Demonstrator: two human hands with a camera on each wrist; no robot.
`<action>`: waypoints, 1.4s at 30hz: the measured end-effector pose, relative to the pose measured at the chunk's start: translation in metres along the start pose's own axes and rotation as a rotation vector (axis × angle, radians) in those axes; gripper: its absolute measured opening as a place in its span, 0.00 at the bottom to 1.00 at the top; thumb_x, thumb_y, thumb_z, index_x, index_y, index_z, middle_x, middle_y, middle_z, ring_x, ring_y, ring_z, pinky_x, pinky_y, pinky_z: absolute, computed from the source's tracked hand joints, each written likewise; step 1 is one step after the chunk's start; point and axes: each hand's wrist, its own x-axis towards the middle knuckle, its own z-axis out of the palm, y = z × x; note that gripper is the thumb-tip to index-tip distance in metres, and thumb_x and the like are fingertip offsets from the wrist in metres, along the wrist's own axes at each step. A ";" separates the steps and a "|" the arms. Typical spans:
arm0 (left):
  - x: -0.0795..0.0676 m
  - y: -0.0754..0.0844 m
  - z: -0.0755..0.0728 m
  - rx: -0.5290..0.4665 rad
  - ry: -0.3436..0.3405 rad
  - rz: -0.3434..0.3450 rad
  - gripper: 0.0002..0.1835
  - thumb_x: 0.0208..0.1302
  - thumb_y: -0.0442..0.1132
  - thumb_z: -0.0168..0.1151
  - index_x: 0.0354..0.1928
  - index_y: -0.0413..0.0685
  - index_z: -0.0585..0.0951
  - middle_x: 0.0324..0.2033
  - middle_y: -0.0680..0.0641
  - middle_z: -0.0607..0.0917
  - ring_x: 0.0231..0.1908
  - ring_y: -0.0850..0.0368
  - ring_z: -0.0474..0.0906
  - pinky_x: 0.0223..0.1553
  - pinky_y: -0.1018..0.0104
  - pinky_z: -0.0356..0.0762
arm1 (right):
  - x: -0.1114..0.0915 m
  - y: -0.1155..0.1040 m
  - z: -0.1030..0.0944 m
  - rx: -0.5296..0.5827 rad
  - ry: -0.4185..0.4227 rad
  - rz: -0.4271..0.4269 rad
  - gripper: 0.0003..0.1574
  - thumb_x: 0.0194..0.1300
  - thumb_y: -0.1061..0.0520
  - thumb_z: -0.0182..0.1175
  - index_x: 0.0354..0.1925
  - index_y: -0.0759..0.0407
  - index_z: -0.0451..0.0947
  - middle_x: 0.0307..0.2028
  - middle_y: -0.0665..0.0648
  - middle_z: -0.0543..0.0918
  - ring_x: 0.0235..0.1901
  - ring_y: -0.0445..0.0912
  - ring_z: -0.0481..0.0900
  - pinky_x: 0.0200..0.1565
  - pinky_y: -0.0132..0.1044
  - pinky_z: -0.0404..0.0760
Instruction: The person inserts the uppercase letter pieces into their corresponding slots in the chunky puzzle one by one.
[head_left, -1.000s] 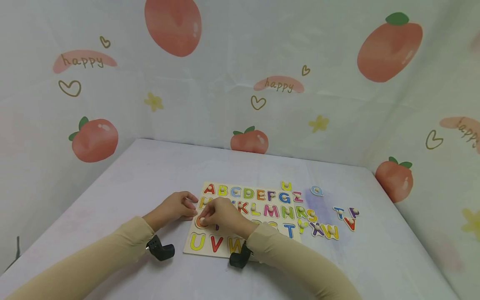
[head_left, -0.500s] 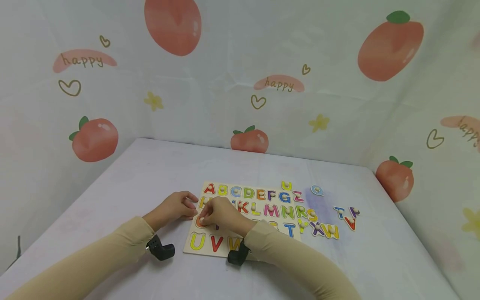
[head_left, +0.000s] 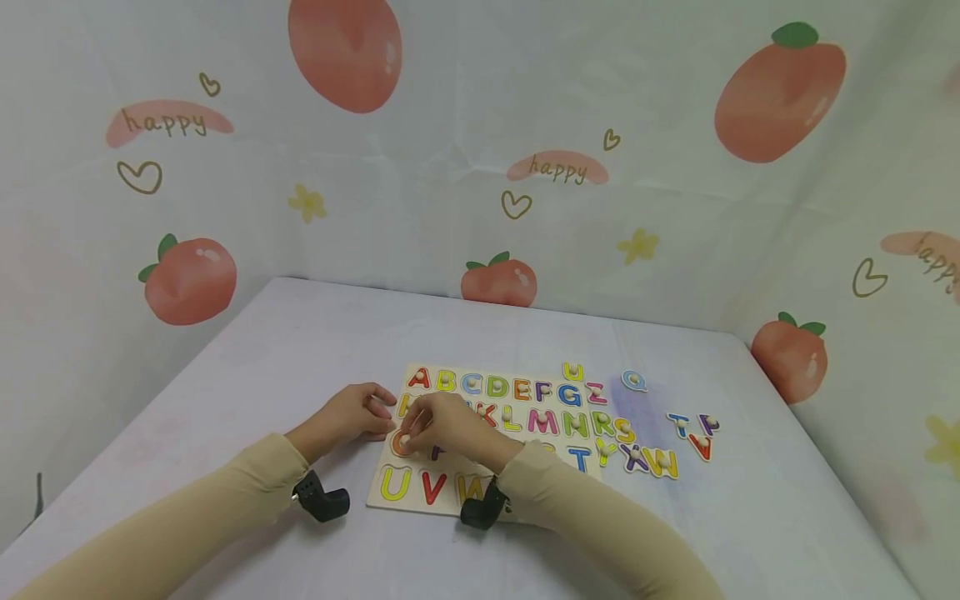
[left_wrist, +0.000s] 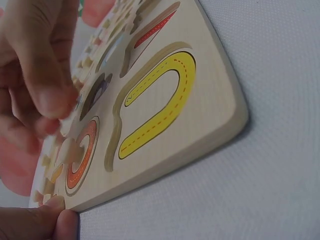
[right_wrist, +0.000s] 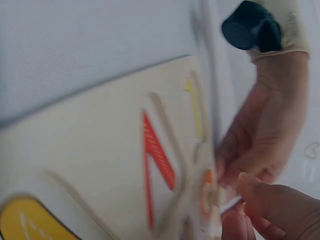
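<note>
An alphabet peg puzzle board (head_left: 480, 371) lies on the table. In its third row sits an orange letter O piece (left_wrist: 75, 176), flat in its recess with a wooden knob on top. My right hand (head_left: 453, 429) hovers over it; the left wrist view shows the fingertips (left_wrist: 57, 102) just off the knob, holding nothing. At the board's left edge, my left hand (head_left: 348, 412) touches the rim with its fingertips (left_wrist: 52, 204). Bare recesses with a printed yellow U (left_wrist: 185, 80) and red V (left_wrist: 155, 29) lie in the bottom row. The right hand hides part of the middle rows.
Loose knobbed letters lie right of the board: an S (head_left: 622, 431), X (head_left: 634, 457), W (head_left: 662, 463), T (head_left: 679, 426), P (head_left: 707, 424), V (head_left: 701, 447) and others. A blue Q (head_left: 633, 381) and yellow U (head_left: 573, 372) lie farther back. A printed curtain (head_left: 420, 208) hangs behind.
My right hand's fingers have let go of the O's knob and lifted slightly. The O stays in its recess. My left hand has stayed at the board's edge.
</note>
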 end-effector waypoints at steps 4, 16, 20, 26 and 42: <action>0.000 0.001 0.001 0.007 0.002 -0.009 0.22 0.55 0.28 0.68 0.52 0.33 0.75 0.33 0.43 0.80 0.28 0.60 0.78 0.33 0.68 0.84 | -0.007 0.002 -0.019 0.006 0.054 -0.020 0.13 0.53 0.56 0.74 0.37 0.54 0.83 0.28 0.47 0.80 0.28 0.38 0.76 0.29 0.27 0.76; 0.000 0.002 0.000 0.030 0.019 -0.036 0.22 0.56 0.30 0.68 0.53 0.35 0.75 0.34 0.43 0.79 0.29 0.58 0.78 0.32 0.69 0.84 | -0.047 0.020 -0.100 0.139 0.253 -0.057 0.14 0.58 0.56 0.69 0.44 0.57 0.82 0.35 0.54 0.82 0.35 0.43 0.82 0.39 0.37 0.82; -0.001 0.002 0.000 0.033 0.024 -0.040 0.22 0.56 0.30 0.68 0.53 0.35 0.75 0.34 0.43 0.79 0.30 0.58 0.77 0.32 0.69 0.84 | -0.064 0.038 -0.120 0.131 0.326 -0.055 0.14 0.60 0.57 0.68 0.44 0.58 0.81 0.36 0.56 0.83 0.35 0.46 0.82 0.38 0.38 0.81; -0.002 0.002 0.001 0.022 0.018 -0.028 0.22 0.56 0.29 0.68 0.53 0.34 0.75 0.34 0.43 0.79 0.30 0.58 0.77 0.33 0.68 0.84 | -0.093 0.062 -0.144 0.110 0.409 0.029 0.18 0.63 0.54 0.65 0.48 0.62 0.79 0.41 0.59 0.82 0.38 0.46 0.81 0.43 0.34 0.80; 0.000 -0.001 0.000 0.010 0.011 -0.017 0.23 0.56 0.29 0.68 0.53 0.34 0.74 0.34 0.43 0.79 0.30 0.58 0.78 0.33 0.68 0.84 | -0.144 0.114 -0.177 0.124 0.524 0.149 0.29 0.65 0.49 0.63 0.56 0.67 0.74 0.41 0.53 0.79 0.39 0.37 0.80 0.42 0.22 0.79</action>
